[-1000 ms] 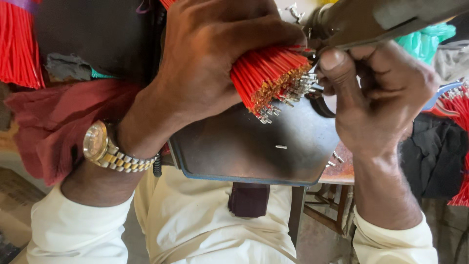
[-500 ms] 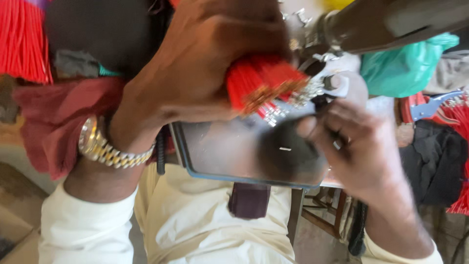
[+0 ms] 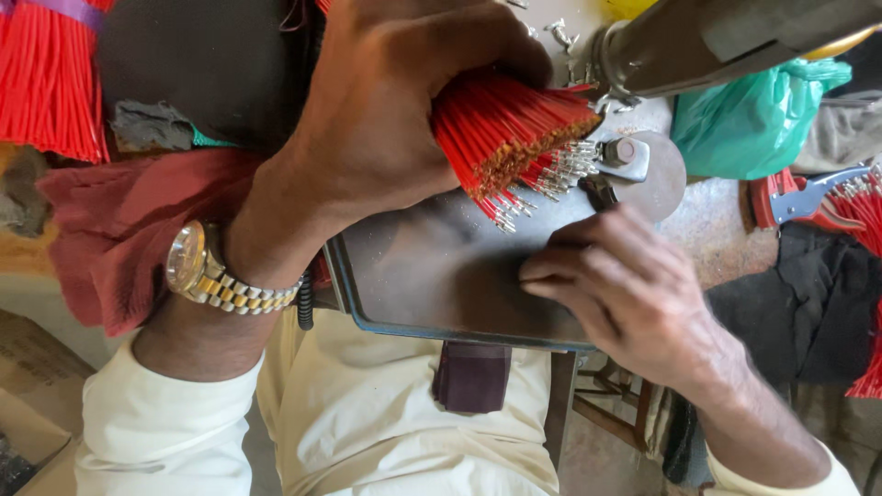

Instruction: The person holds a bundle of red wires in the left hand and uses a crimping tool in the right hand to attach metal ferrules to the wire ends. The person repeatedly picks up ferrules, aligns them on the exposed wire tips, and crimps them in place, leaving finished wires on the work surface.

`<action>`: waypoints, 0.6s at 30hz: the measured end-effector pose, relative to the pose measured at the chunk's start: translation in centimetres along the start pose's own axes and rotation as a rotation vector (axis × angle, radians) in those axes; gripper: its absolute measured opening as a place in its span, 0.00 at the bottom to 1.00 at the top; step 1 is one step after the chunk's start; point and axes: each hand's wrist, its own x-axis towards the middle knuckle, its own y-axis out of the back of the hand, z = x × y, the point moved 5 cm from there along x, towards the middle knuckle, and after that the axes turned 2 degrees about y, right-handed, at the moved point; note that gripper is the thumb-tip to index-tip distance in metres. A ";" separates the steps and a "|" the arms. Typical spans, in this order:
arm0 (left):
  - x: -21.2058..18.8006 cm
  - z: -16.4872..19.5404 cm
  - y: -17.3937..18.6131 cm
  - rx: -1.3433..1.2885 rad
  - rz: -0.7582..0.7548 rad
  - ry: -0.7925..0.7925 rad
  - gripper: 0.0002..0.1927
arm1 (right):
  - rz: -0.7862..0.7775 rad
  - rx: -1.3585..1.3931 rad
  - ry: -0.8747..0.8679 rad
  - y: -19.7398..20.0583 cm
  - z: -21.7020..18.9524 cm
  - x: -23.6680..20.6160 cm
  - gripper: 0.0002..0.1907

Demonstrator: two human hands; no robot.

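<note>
My left hand (image 3: 395, 119) grips a thick bundle of red wires (image 3: 505, 129) with small metal terminals at their ends, held over a dark metal plate (image 3: 432, 276). A gold and silver watch (image 3: 207, 271) is on that wrist. My right hand (image 3: 625, 294) rests low on the plate's right side, fingers curled together and pressing on the surface; whether anything is under the fingertips is hidden. Just above the wire ends sits a small metal die block (image 3: 625, 156) under a dark machine arm (image 3: 726, 37).
Another red wire bundle (image 3: 46, 83) hangs at the upper left, more red wires (image 3: 859, 211) at the right edge. A green plastic bag (image 3: 749, 119) lies upper right, a maroon cloth (image 3: 110, 230) at left, dark fabric (image 3: 818, 312) at right.
My right hand has dropped from the machine near the wire ends down onto the plate. My left hand keeps the bundle by the die.
</note>
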 end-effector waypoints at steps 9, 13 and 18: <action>-0.1 0.2 -0.1 0.088 0.002 -0.054 0.08 | 0.486 0.308 -0.163 3.2 2.3 1.4 0.06; -0.3 0.2 -0.2 0.054 0.031 -0.110 0.08 | 0.483 0.421 -0.300 3.2 3.0 1.5 0.07; -0.4 0.2 -0.4 0.045 0.044 -0.073 0.08 | 0.508 0.504 -0.250 1.8 5.0 2.2 0.10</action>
